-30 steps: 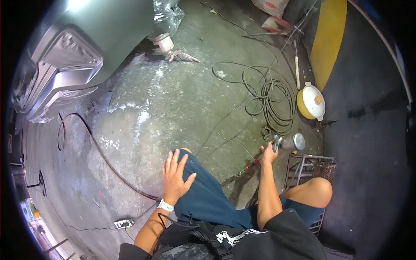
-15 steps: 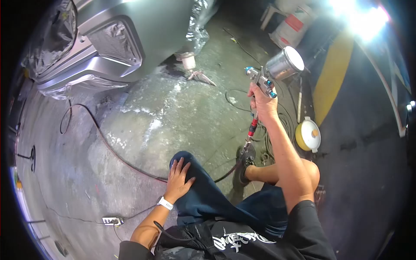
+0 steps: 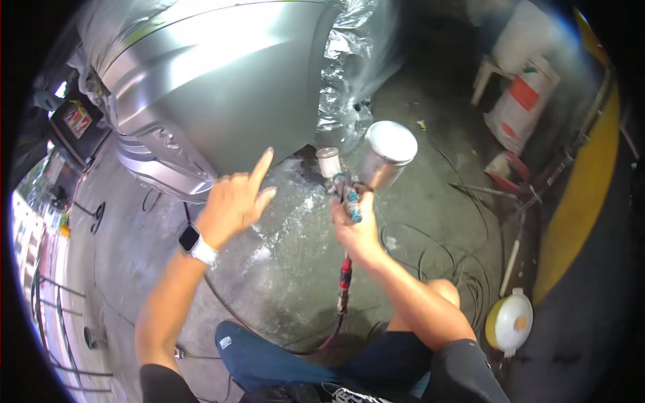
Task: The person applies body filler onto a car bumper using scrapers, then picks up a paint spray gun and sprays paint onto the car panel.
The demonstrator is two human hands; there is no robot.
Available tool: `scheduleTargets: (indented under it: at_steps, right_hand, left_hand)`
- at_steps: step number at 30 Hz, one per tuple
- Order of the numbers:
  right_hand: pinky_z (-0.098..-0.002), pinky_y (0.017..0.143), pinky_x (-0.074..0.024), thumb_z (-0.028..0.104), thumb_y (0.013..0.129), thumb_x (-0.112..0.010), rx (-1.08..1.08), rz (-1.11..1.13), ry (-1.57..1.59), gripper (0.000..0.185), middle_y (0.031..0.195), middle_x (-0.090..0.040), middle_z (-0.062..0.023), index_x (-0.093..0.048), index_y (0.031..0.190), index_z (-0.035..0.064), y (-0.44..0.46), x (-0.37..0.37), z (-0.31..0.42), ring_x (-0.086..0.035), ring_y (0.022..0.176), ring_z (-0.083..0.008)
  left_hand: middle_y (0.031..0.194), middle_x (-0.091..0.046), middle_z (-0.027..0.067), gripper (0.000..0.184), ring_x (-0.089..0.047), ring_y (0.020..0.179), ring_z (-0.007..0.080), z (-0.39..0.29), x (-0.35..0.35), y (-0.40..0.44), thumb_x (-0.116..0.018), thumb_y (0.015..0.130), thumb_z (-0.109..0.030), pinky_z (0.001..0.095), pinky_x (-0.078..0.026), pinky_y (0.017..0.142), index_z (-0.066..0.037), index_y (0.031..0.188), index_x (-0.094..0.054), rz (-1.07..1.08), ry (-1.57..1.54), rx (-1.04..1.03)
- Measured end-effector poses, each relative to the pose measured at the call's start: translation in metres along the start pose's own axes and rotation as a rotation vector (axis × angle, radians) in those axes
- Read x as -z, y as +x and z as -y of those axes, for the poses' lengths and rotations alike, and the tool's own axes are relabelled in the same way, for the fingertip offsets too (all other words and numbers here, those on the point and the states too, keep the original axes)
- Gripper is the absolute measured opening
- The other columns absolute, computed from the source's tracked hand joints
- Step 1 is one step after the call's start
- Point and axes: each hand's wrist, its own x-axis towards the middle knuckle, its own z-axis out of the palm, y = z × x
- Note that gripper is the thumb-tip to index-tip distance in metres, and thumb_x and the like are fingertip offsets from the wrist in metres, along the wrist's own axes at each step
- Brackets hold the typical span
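Note:
My right hand (image 3: 359, 232) is wrapped round the grip of a spray gun (image 3: 348, 196) with blue-green knobs. On top of the gun sits a metal paint cup (image 3: 390, 154) with a white lid, slightly tilted. A red-fitted air hose (image 3: 345, 279) hangs from its handle. My left hand (image 3: 235, 207) is raised and holds nothing, index finger and thumb stretched out, the other fingers partly curled. Beyond it is a silver-grey car bumper (image 3: 262, 87); I cannot tell whether the fingertip touches it. Behind the held gun, the white cup (image 3: 328, 162) of a second spray gun shows near the floor.
Shiny masking film (image 3: 346, 67) hangs beside the bumper. Coiled hose (image 3: 463, 275) lies on the concrete floor at right, near a yellow pot with a white lid (image 3: 514, 322). A white sack with a red patch (image 3: 524, 101) stands at the back right.
My left hand has left my knee and risen towards the bumper. My right hand has brought the spray gun left and lower in view. The view has turned, showing more of the bumper.

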Motion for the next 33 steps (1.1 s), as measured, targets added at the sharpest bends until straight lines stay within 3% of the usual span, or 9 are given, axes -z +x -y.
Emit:
scheduleTargets:
  at_steps: [1,2,4,6,14,18,20,25,33]
  right_hand:
    - [-0.0419,0.085,-0.0506,0.018,0.094,-0.065,-0.053,0.076,0.093,0.049,0.1,-0.065,-0.0168,-0.033,0.128,0.0028,0.006,0.006,0.015,-0.066,0.093,-0.0306]
    - [-0.0415,0.084,-0.0511,0.017,0.094,-0.065,-0.04,0.113,0.109,0.051,0.101,-0.065,-0.0174,-0.031,0.129,0.0033,0.02,0.003,-0.007,-0.066,0.093,-0.0296]
    - [-0.0303,0.066,-0.047,0.015,0.097,-0.064,0.021,0.124,0.142,0.043,0.091,-0.056,-0.0036,-0.035,0.128,0.0062,0.033,0.007,-0.008,-0.054,0.076,-0.0115]
    - [-0.0308,0.073,-0.049,0.012,0.096,-0.064,0.003,0.179,0.228,0.047,0.096,-0.058,-0.0057,-0.032,0.13,0.0059,0.047,0.012,-0.01,-0.057,0.081,-0.0138]
    - [-0.0317,0.069,-0.05,0.01,0.095,-0.064,0.102,0.268,0.302,0.052,0.093,-0.059,-0.005,-0.031,0.135,0.0063,0.085,0.027,-0.023,-0.059,0.076,-0.0138]
    - [-0.0394,0.076,-0.0514,0.011,0.093,-0.063,0.066,0.265,0.318,0.063,0.095,-0.061,-0.0133,-0.021,0.139,-0.0003,0.091,0.026,-0.028,-0.065,0.082,-0.0255]
    - [-0.0317,0.073,-0.05,0.014,0.096,-0.065,0.026,0.245,0.369,0.054,0.097,-0.06,-0.005,-0.031,0.137,0.0069,0.091,0.022,-0.035,-0.058,0.082,-0.0139]
    - [-0.0318,0.074,-0.0504,0.014,0.095,-0.066,0.11,0.237,0.329,0.054,0.098,-0.061,-0.0063,-0.032,0.136,0.008,0.092,0.021,-0.033,-0.059,0.083,-0.0136]
    - [-0.0301,0.07,-0.0513,0.013,0.095,-0.066,0.095,0.273,0.345,0.054,0.097,-0.062,-0.0062,-0.031,0.136,0.0087,0.091,0.019,-0.029,-0.06,0.079,-0.0125]
  left_hand:
    - [0.075,-0.067,0.0202,0.073,-0.066,0.07,0.0418,-0.005,0.009,0.038,-0.066,0.091,-0.033,0.0514,-0.052,0.066,-0.011,0.153,-0.035,0.017,0.094,0.021]
    - [0.074,-0.067,0.0209,0.073,-0.066,0.07,0.0422,-0.008,0.016,0.075,-0.066,0.091,-0.034,0.0516,-0.053,0.065,-0.011,0.153,-0.034,0.034,0.189,0.042]
    - [0.073,-0.067,0.0208,0.072,-0.066,0.069,0.0421,-0.006,0.021,0.139,-0.064,0.093,-0.035,0.051,-0.054,0.062,-0.011,0.153,-0.033,0.08,0.314,0.078]
    - [0.072,-0.066,0.0205,0.072,-0.067,0.068,0.0413,-0.001,0.024,0.187,-0.064,0.093,-0.035,0.0501,-0.054,0.06,-0.01,0.153,-0.033,0.125,0.416,0.11]
    - [0.073,-0.068,0.0155,0.071,-0.069,0.068,0.0337,0.037,0.03,0.285,-0.062,0.095,-0.038,0.0437,-0.055,0.06,-0.01,0.153,-0.033,0.17,0.838,0.107]
    - [0.09,-0.071,0.0114,0.07,-0.071,0.078,0.0291,0.039,0.03,0.308,-0.056,0.098,-0.042,0.043,-0.059,0.064,-0.01,0.155,-0.03,0.281,0.899,0.165]
    - [0.084,-0.07,0.0125,0.07,-0.07,0.073,0.0296,0.051,0.024,0.308,-0.057,0.097,-0.043,0.0423,-0.057,0.062,-0.012,0.154,-0.032,0.233,0.925,0.132]
    - [0.077,-0.07,0.0128,0.068,-0.069,0.068,0.0296,0.057,0.013,0.301,-0.058,0.097,-0.045,0.041,-0.056,0.06,-0.013,0.153,-0.036,0.199,0.994,0.053]
    - [0.068,-0.067,0.0152,0.059,-0.067,0.063,0.0348,0.063,0.008,0.277,-0.057,0.097,-0.041,0.0455,-0.053,0.056,-0.011,0.145,-0.043,0.116,0.739,-0.056]
